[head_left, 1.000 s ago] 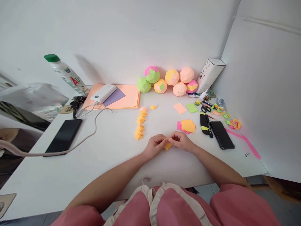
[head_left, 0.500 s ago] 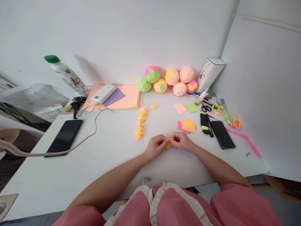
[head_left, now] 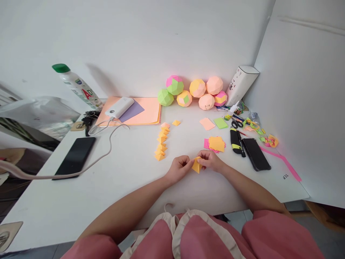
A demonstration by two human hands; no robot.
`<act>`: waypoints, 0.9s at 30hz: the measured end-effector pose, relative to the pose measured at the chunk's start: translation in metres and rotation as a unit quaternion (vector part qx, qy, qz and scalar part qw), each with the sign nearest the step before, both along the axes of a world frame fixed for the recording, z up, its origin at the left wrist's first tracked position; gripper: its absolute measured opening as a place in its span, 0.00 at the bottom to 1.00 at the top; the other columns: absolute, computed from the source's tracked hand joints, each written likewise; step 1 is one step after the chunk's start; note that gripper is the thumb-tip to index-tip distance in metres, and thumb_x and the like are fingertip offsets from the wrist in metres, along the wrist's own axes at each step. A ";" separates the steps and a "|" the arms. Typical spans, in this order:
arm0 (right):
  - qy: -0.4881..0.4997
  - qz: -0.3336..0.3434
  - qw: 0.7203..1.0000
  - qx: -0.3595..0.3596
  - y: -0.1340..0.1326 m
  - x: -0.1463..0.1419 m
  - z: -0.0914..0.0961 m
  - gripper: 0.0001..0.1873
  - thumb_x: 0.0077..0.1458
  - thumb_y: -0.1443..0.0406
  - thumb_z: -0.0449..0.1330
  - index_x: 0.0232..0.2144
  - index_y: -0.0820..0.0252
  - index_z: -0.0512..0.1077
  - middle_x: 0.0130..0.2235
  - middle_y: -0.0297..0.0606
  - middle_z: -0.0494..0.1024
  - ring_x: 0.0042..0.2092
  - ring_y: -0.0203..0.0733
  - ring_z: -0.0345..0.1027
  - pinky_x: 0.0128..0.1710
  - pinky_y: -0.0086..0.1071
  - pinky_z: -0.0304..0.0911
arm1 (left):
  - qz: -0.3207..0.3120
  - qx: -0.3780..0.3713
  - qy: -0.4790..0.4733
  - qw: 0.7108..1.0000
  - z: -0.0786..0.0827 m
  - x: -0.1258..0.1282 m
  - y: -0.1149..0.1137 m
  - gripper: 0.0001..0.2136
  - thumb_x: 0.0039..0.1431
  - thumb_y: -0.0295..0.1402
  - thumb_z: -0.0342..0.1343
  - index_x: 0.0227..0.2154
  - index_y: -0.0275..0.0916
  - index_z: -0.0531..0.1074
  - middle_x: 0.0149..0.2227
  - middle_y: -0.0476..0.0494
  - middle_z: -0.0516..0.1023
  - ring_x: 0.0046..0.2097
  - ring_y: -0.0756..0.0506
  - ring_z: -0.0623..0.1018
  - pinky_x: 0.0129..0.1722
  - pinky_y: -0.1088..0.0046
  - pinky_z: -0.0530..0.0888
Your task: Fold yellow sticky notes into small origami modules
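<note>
My left hand [head_left: 179, 168] and my right hand [head_left: 211, 160] meet over the white table [head_left: 129, 172], both pinching a small folded orange paper piece [head_left: 196, 165] between their fingertips. A row of several folded orange paper units [head_left: 161, 141] lies just left of and beyond my left hand. A loose stack of orange and pink paper squares [head_left: 215, 144] sits right behind my right hand.
Several paper balls [head_left: 194, 91] line the back wall beside a white box [head_left: 240, 84]. Marker [head_left: 235, 141], dark phone [head_left: 256, 154], scissors [head_left: 237, 124] and scraps lie right. Left: peach paper sheets [head_left: 142, 111], power bank [head_left: 120, 107] with cable, black phone [head_left: 75, 155], bottle [head_left: 78, 86].
The orange piece has turned in my fingers and shows a larger pointed face. Both hands stay in nearly the same spot.
</note>
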State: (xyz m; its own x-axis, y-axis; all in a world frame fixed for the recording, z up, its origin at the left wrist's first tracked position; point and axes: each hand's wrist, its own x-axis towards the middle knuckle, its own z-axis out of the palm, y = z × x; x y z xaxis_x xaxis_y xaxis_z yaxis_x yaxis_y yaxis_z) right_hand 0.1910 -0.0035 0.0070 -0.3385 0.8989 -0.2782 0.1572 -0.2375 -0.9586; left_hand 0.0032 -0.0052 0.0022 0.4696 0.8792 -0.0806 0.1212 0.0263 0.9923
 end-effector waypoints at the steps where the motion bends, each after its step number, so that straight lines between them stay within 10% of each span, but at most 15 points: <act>1: 0.008 -0.001 1.000 -0.004 0.001 0.000 -0.001 0.10 0.46 0.60 0.60 0.24 0.62 0.66 0.22 0.30 0.69 0.20 0.29 0.63 0.19 0.24 0.61 | -0.002 0.005 0.005 1.000 0.000 0.000 0.000 0.20 0.55 0.46 0.50 0.16 0.36 0.57 0.18 0.54 0.56 0.22 0.55 0.55 0.20 0.78 0.55; 13: -0.016 0.012 1.000 -0.005 0.000 -0.001 0.002 0.10 0.45 0.61 0.61 0.24 0.62 0.66 0.22 0.30 0.70 0.21 0.30 0.65 0.20 0.24 0.63 | 0.000 0.017 -0.024 1.000 0.001 0.002 0.001 0.14 0.53 0.44 0.53 0.28 0.36 0.69 0.27 0.48 0.70 0.29 0.51 0.68 0.28 0.75 0.66; 27: 0.017 0.014 1.000 0.000 0.002 0.002 -0.002 0.12 0.47 0.58 0.61 0.25 0.62 0.67 0.22 0.30 0.70 0.21 0.31 0.65 0.20 0.25 0.60 | -0.031 -0.055 -0.056 0.996 0.007 -0.001 0.002 0.12 0.53 0.41 0.53 0.24 0.37 0.64 0.23 0.53 0.62 0.25 0.54 0.61 0.24 0.78 0.60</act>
